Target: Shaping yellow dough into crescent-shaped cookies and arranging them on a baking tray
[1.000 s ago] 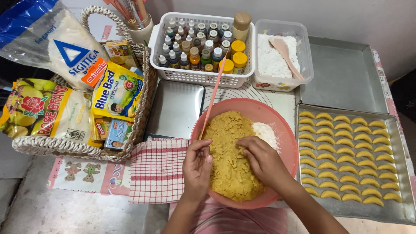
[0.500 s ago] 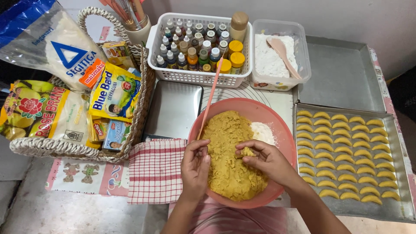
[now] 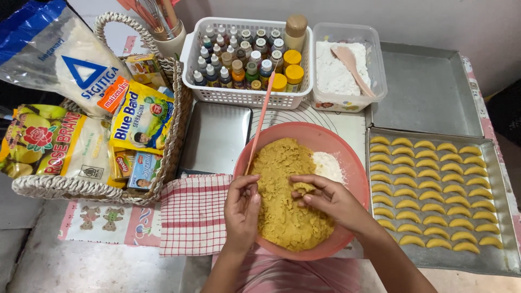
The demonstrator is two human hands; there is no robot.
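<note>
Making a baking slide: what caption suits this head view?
Right hand pinches yellow dough in a pink bowl; left hand beside it.

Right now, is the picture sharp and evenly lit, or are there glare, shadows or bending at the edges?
Head view: light is soft and even; the dough and both hands, left hand and right hand, look sharp. Mild glare sits on the steel scale and the flour bag. Faint shadows lie under the pink bowl. The tray of crescents slants slightly near the frame edge.

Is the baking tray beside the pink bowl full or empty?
Nearly full: the baking tray holds rows of yellow crescents.
</note>
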